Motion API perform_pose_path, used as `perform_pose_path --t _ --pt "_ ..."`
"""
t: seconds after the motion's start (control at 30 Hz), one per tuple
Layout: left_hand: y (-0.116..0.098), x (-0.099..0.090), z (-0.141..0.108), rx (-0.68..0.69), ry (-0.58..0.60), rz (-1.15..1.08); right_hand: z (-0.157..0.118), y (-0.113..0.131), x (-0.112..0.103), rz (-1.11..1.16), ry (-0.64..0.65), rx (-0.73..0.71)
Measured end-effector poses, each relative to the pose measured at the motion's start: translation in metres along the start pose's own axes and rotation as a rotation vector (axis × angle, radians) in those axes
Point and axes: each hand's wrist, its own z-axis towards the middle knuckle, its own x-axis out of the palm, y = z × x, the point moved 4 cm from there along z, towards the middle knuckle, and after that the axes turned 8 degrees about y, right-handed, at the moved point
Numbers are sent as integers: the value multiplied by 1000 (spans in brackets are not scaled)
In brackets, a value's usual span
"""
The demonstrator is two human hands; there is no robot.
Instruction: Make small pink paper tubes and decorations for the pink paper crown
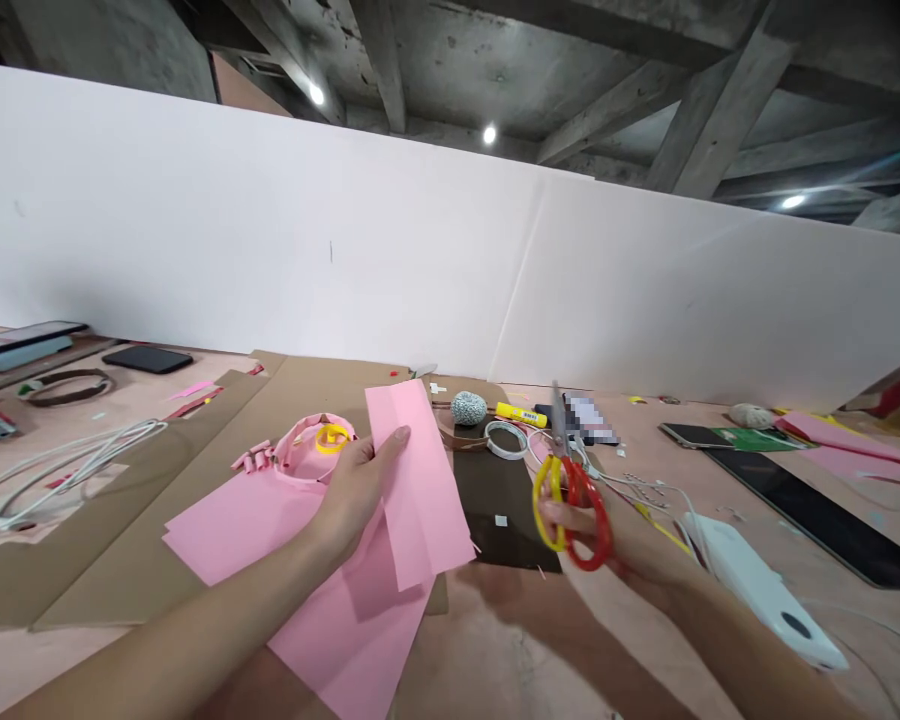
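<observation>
Pink strip: we pinch it [420,470] in the left hand [352,490], thumb pressed on its face, the other fingers mostly hidden behind it. It lies just right of that hand, its long axis running from far to near, with the far end leaning slightly left.

Scissors: the right hand [622,540] grips them [581,520] by their red and yellow handles. The loops sit close together and the blades look shut, though how our fingers sit in the loops is hard to tell. The blades point up and away from us.

Between: the blades stand to the right of the strip, near but not touching. The left hand is the nearer one.

Beneath: a pink sheet [247,530] lies on cardboard [142,520], with a pink paper ring [315,445] on it.

Beyond: a dark mat [499,510], a twine ball [469,408] and a white cord coil [506,440].
</observation>
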Motion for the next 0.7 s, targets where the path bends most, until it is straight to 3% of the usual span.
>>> perform_pose_path --t 0.13,0.27,0.4,0.5,0.57,0.7 --pt "2 0 -3 30 -20 72 17 10 65 278 62 0" --pt "3 1 -5 64 3 136 36 6 93 334 46 11" --pt "6 5 -3 76 128 177 44 9 82 299 -100 -133" --pt "11 8 0 71 228 231 48 9 73 269 -155 -160" --pt "9 4 3 108 193 274 52 7 65 196 -191 -143" --pt "-12 -19 9 249 -51 353 57 9 32 49 -275 -108"
